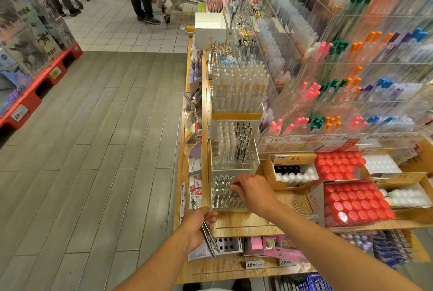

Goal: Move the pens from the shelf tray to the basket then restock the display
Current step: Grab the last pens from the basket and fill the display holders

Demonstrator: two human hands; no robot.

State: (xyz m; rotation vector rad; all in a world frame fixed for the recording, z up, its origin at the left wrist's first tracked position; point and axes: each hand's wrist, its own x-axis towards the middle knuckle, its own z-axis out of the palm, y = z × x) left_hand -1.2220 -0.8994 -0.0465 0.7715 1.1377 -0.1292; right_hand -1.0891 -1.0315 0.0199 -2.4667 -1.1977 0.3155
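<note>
Head view, stationery aisle. Your left hand (pixel 199 225), at about 7 o'clock from the frame's centre, has its fingers curled round a small bundle of slim grey-and-black pens (pixel 207 234); the bundle slants down and right out of the fist, its lower ends over the front edge of the light wooden shelf (pixel 248 222). Your right hand (pixel 254 191), at about 5 o'clock, reaches over the clear acrylic pen tray (pixel 228 193) standing on that shelf; its fingertips (pixel 234 184) are drawn together at the tops of the transparent pens (pixel 222 187) standing upright in the tray, but you cannot tell whether they actually pinch one.

Behind this tray, toward 12 o'clock, stand a second clear holder (pixel 234 150) with clear and black pens, then a taller clear rack of pale capped pens (pixel 239 89) on a yellow-banded base.

At 3 o'clock from your right hand lie an open cardboard box (pixel 290 171) of black- and white-capped bottles, with printed characters too small to read, and two packs of red-capped bottles (pixel 358 204).

Price strips on the clear wall display (pixel 351 79) of coloured-cap pens read "1.90". Lower-shelf tags (pixel 255 264) read "12.90" and "17.90".

A blue plastic basket (pixel 316 282) shows at the bottom edge, about 5 o'clock, well apart from both hands.
</note>
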